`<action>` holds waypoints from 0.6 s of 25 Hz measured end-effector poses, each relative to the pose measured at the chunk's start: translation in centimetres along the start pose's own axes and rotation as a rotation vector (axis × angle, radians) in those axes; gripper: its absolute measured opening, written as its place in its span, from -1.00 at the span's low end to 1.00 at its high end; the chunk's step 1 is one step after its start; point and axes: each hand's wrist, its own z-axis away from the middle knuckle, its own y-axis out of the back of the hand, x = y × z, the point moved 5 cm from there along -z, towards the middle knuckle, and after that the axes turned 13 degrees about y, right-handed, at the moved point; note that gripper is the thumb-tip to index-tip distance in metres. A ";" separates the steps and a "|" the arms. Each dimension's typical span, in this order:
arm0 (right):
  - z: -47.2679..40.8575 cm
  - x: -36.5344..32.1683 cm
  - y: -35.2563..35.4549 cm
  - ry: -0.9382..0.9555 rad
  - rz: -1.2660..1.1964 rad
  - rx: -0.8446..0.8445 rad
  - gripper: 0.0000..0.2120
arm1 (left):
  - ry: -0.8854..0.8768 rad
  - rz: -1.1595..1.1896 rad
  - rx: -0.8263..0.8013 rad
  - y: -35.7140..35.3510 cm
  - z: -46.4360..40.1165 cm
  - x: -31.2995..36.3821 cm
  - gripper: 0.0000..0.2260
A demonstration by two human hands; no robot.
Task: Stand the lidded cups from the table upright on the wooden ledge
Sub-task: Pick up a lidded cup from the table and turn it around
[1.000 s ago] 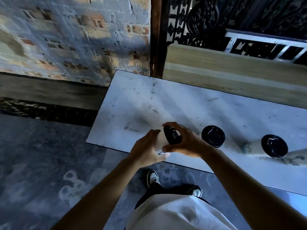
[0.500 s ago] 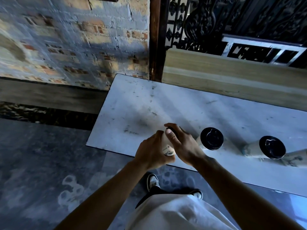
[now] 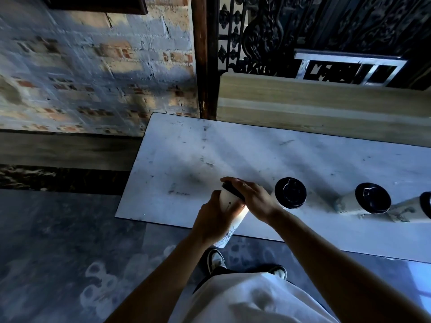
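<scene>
Scuffed marble table (image 3: 233, 148) — matt wooden ledge (image 3: 314, 99).

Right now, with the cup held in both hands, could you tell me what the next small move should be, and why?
Probably carry the held cup forward and set it upright on the wooden ledge. The left hand wraps its body and the right hand covers its black lid, so the grip looks secure. It hangs tilted at the table's near edge, and the ledge looks bare.

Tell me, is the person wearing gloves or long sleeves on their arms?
No. The left hand and right hand are bare, with no gloves, rings or watch showing. Both forearms are uncovered right down to the picture's edge, so no sleeves appear. A light, loose garment hangs below them.
</scene>
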 end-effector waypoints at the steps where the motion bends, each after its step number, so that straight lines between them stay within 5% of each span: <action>1: 0.0 -0.2 0.1 0.005 -0.012 0.004 -0.60 | 0.002 0.004 -0.001 0.3 -0.1 0.2 -0.33; 5: -0.4 -0.5 0.8 0.010 -0.102 0.004 -0.54 | 0.019 0.098 -0.045 0.8 -0.6 1.0 -0.45; 9: 0.1 0.9 1.3 -0.144 -0.677 0.373 -0.59 | 0.134 0.627 -0.183 0.4 -1.0 1.8 -0.55; 12: 1.8 1.9 -0.8 -0.323 -0.759 0.250 -0.64 | 0.361 0.717 -0.144 -0.1 -1.1 0.6 -0.53; 15: 2.7 2.4 -1.2 -0.331 -0.656 0.238 -0.65 | 0.331 0.780 -0.269 -0.8 -0.8 0.3 -0.42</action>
